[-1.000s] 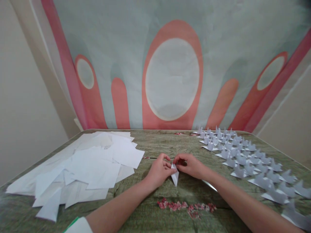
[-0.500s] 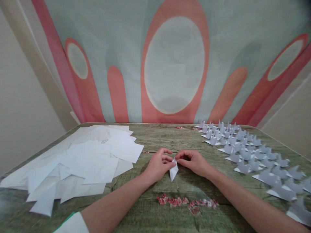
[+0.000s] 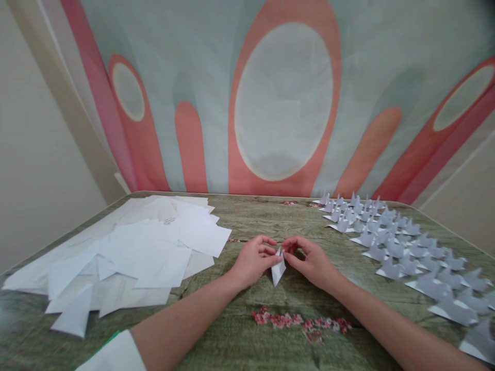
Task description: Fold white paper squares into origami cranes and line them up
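I see my left hand pinching the small folded paper with its thumb and fingers; the paper is between my hands, at the middle of the table; my right hand has its fingertips at the top point, but I can't tell if they grip it; I think it's best to match the edges and press each fold gently; tiny marks on the paper pile are too small to read.
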Motion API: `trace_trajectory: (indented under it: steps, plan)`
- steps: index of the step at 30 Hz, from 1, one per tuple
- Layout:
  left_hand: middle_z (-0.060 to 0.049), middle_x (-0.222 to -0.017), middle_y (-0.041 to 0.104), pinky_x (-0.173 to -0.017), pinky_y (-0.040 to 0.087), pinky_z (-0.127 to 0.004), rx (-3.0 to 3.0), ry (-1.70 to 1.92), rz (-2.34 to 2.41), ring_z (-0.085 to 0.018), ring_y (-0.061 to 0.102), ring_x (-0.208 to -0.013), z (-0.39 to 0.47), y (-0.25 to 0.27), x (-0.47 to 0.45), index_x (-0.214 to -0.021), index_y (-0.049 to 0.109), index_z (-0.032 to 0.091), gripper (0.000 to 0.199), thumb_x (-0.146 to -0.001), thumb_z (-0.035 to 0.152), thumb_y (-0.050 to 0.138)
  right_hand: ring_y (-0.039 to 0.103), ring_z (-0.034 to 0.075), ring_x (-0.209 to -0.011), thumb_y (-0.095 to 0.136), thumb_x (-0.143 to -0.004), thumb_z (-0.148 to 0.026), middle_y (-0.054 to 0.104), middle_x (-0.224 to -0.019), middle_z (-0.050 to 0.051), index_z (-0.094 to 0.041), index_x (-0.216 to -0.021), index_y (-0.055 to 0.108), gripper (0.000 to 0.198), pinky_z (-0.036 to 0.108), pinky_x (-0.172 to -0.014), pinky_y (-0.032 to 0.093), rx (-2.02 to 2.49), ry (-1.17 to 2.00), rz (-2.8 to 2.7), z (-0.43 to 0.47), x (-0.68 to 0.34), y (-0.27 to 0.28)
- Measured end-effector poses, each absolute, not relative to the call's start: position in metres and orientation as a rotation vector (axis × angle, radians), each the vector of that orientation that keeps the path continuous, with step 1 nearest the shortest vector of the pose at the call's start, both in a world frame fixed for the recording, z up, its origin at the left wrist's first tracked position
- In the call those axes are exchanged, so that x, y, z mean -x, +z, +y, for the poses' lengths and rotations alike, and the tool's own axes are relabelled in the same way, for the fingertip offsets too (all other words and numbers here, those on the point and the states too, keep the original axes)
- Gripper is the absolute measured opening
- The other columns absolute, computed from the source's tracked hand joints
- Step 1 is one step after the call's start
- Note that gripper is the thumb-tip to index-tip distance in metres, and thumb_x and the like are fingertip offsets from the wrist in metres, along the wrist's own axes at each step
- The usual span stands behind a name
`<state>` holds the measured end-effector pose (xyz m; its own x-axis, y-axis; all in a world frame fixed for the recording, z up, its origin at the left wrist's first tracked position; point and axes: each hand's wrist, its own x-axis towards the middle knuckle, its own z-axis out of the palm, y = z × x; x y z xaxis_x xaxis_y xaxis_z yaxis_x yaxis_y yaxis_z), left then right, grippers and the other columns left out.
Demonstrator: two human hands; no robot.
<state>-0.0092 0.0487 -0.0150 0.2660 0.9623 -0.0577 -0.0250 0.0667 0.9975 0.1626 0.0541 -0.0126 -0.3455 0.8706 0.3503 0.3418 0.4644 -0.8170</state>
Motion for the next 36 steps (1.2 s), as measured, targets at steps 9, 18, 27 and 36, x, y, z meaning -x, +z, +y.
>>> trace_trajectory:
  steps: [9,18,27,36]
  plan:
    - [-0.004,-0.075,0.065,-0.066,0.046,-0.027,-1.258,0.973,0.992,-0.016,0.063,-0.069,0.049,-0.016,0.010,-0.092,0.050,0.015,0.038,-0.062,0.021,0.072,0.055,0.014,-0.070,0.054,-0.073,-0.016,0.060,-0.074,0.001,-0.018,-0.085,0.057,0.013,0.027,-0.067,0.044,1.003,0.758,-1.940,0.051,-0.162,-0.009]
    - [-0.005,-0.077,0.066,-0.068,0.045,-0.027,-1.179,0.975,0.958,-0.014,0.061,-0.069,0.049,-0.010,0.011,-0.090,0.052,0.013,0.040,-0.059,0.022,0.075,0.055,0.015,-0.074,0.055,-0.076,-0.017,0.060,-0.077,0.002,-0.020,-0.085,0.061,0.011,0.029,-0.070,0.044,0.965,0.663,-1.953,0.051,-0.163,-0.008]
    - [-0.004,-0.074,0.065,-0.066,0.044,-0.024,-1.189,1.031,0.976,-0.012,0.059,-0.067,0.050,-0.014,0.011,-0.087,0.054,0.013,0.035,-0.060,0.021,0.075,0.054,0.017,-0.075,0.054,-0.077,-0.014,0.060,-0.075,0.002,-0.021,-0.081,0.062,0.011,0.030,-0.069,0.043,0.988,0.518,-2.000,0.046,-0.158,-0.004]
    - [-0.002,-0.071,0.064,-0.062,0.043,-0.023,-1.163,1.076,1.018,-0.013,0.059,-0.065,0.051,-0.013,0.010,-0.082,0.056,0.014,0.036,-0.057,0.027,0.077,0.053,0.018,-0.076,0.055,-0.076,-0.014,0.057,-0.076,0.003,-0.020,-0.073,0.059,0.008,0.031,-0.070,0.043,1.011,0.389,-1.948,0.044,-0.157,-0.006]
